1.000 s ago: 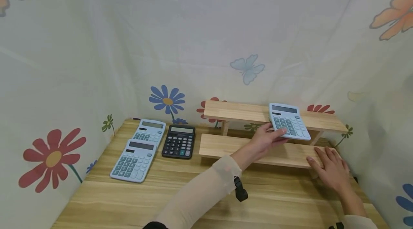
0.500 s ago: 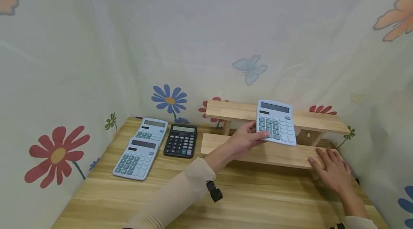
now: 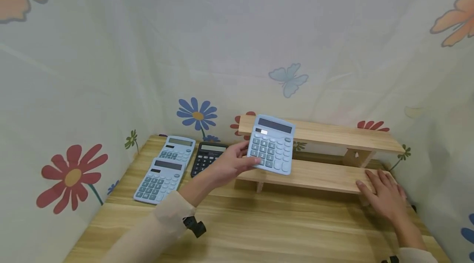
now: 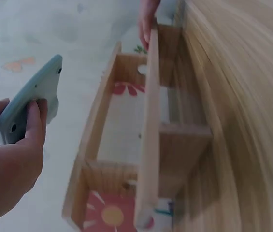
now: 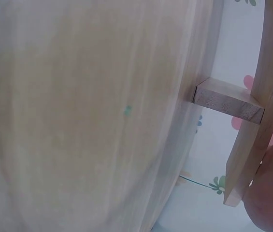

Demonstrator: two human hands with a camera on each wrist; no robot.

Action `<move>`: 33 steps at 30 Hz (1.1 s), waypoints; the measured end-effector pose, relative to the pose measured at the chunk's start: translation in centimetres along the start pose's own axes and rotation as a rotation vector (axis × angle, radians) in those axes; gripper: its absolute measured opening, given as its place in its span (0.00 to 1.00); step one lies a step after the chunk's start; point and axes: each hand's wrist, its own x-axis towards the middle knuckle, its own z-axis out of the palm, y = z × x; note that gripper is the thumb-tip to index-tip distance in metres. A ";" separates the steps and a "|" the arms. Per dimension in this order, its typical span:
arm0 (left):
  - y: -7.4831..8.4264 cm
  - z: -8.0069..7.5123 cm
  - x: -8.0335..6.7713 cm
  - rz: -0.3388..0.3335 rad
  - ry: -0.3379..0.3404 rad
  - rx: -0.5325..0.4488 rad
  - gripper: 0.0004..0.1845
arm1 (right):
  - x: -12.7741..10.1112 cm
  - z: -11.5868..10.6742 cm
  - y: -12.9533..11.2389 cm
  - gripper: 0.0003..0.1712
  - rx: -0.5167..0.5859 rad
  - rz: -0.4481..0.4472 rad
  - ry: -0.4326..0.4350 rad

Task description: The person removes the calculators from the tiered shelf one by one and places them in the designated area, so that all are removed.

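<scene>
Left hand holds a blue calculator in the air before the shelf; right hand lies flat on the shelf's lower board.

Nearest us, our right hand (image 3: 385, 196) rests with straight fingers on the right end of the lower board of the wooden shelf (image 3: 329, 175), gripping nothing. Our left hand (image 3: 228, 165) has its grip clamped on the left edge of the calculator (image 3: 271, 149), thumb on the key face and fingers behind, as the left wrist view shows; the calculator hangs to the right of the grip, tilted keys toward us, clear of the worktop (image 3: 266, 230) and in front of the shelf's left end. Further left lie two blue calculators (image 3: 161, 180) (image 3: 177, 151) and a black one (image 3: 205, 159), partly hidden by our left hand.
</scene>
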 end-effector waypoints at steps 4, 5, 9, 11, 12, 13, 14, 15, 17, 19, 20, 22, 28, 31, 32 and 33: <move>-0.7 -2.5 -1.7 -0.035 0.035 -0.012 0.36 | 0.1 -0.2 0.0 0.45 -0.006 -0.001 0.002; -0.8 -3.1 -2.1 -0.042 0.041 -0.018 0.36 | 0.1 -0.2 0.0 0.44 -0.005 -0.003 0.004; -1.3 -5.6 -3.9 -0.061 0.052 -0.021 0.37 | 0.0 -0.1 -0.1 0.44 0.001 -0.006 0.002; -1.4 -6.8 -4.8 -0.075 0.055 -0.016 0.39 | 0.0 0.0 -0.2 0.44 0.002 -0.007 0.003; -1.4 -7.4 -5.2 -0.080 0.054 -0.008 0.39 | 0.0 0.1 -0.2 0.44 0.003 -0.008 0.004; -1.5 -7.9 -5.7 -0.089 0.057 0.000 0.40 | 0.1 0.2 -0.2 0.44 0.003 -0.008 0.004; -1.5 -8.4 -6.1 -0.102 0.065 0.009 0.41 | 0.1 0.3 -0.2 0.44 0.003 -0.010 0.006; -1.6 -8.9 -6.5 -0.115 0.072 0.015 0.41 | 0.1 0.3 -0.2 0.44 0.004 -0.012 0.008; -1.8 -9.8 -7.4 -0.139 0.081 0.031 0.42 | 0.2 0.5 -0.2 0.44 0.003 -0.016 0.015; -2.3 -10.6 -8.1 -0.161 0.093 0.041 0.42 | 0.2 0.5 -0.2 0.44 0.004 -0.017 0.020; -2.5 -11.0 -8.5 -0.167 0.097 0.039 0.42 | 0.2 0.6 -0.2 0.44 0.004 -0.018 0.023; -3.1 -11.8 -9.2 -0.176 0.095 0.046 0.43 | 0.3 0.6 -0.2 0.44 0.002 -0.017 0.026; -4.5 -13.5 -11.2 -0.208 0.126 0.058 0.42 | 0.3 0.7 -0.2 0.44 -0.002 -0.015 0.024; -5.3 -14.0 -11.8 -0.233 0.138 0.053 0.42 | 0.2 0.6 -0.1 0.44 -0.009 -0.009 0.021; -5.5 -14.1 -11.9 -0.242 0.141 0.051 0.42 | 0.2 0.6 -0.1 0.44 -0.009 -0.007 0.020; -5.7 -14.2 -12.1 -0.249 0.144 0.047 0.42 | 0.2 0.6 -0.1 0.44 -0.010 -0.005 0.020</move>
